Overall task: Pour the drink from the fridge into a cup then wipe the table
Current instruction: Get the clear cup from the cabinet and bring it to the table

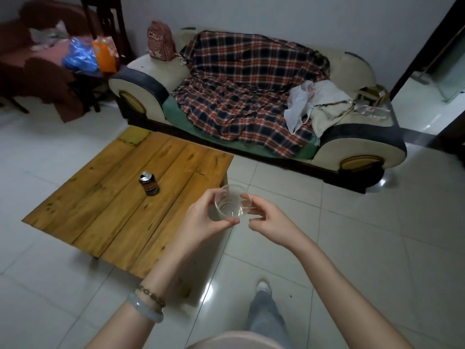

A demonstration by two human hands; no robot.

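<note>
Head view, nearest first: bracelets [151,304] circle the left wrist, and beyond them both hands meet on a clear plastic cup [232,205], held upright in the air over the tiled floor [352,235], just right of the wooden table [100,205]. The left hand [201,219] wraps its fingers round the cup's left wall with the thumb along the near side. The right hand [269,220] pinches the right rim between thumb and forefinger, its other fingers curled loosely below. The cup looks empty, though a little clear liquid could not be ruled out. Farther left, the drink can [149,183] stands upright near the middle of the table, well apart from the cup, and its top appears already opened. Beyond the table sits a sofa [364,149] draped with a plaid blanket [241,96]. By my reading the step in hand is bringing the cup to the table, with pouring not yet begun. The next move calls for setting the cup down flat near the can, or steadying it in one hand, so the other is free to lift and tip the can. No wiping cloth shows on the table.
</note>
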